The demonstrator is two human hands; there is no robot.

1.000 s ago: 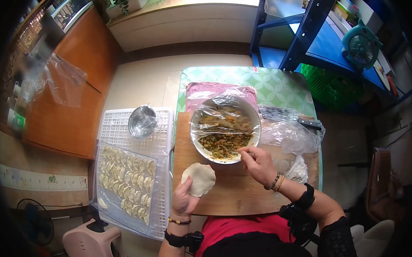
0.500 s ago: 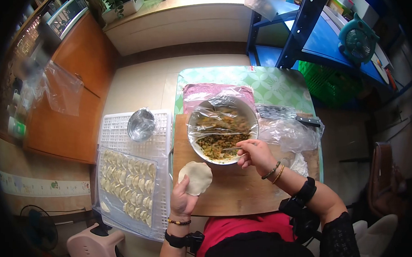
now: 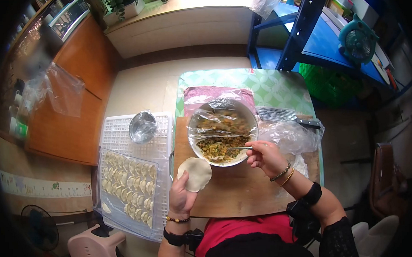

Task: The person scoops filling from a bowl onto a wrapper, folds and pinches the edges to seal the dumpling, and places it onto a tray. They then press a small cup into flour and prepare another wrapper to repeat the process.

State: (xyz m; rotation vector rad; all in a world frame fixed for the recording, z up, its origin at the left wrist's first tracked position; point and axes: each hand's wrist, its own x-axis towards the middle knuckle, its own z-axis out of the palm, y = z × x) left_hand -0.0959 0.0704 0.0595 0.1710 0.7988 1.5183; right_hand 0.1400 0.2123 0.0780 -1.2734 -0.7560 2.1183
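Note:
A round, flat dumpling wrapper [image 3: 195,174] lies across the fingers of my left hand [image 3: 181,195], my thumb pressing on its edge. It is just in front of the bowl. Pinched in my right hand [image 3: 267,158] is a thin metal spoon [image 3: 240,148], its far end in the chopped filling [image 3: 216,149]. That filling sits in a large white bowl [image 3: 255,121], whose far part is covered by clear plastic film [image 3: 221,121]. Beneath both hands is a wooden board [image 3: 236,191]. The spoon's tip is hidden in the filling.
At the left, a clear tray [image 3: 127,219] of several folded dumplings [image 3: 134,182] rests on a white plastic rack [image 3: 116,128] beside a metal bowl [image 3: 142,126]. On the right are a cleaver [image 3: 307,123], a plastic bag [image 3: 284,135] and white flour [image 3: 301,165].
My right hand has shifted slightly right and down, and more of the spoon shows. My left hand still holds the wrapper in nearly the same place.

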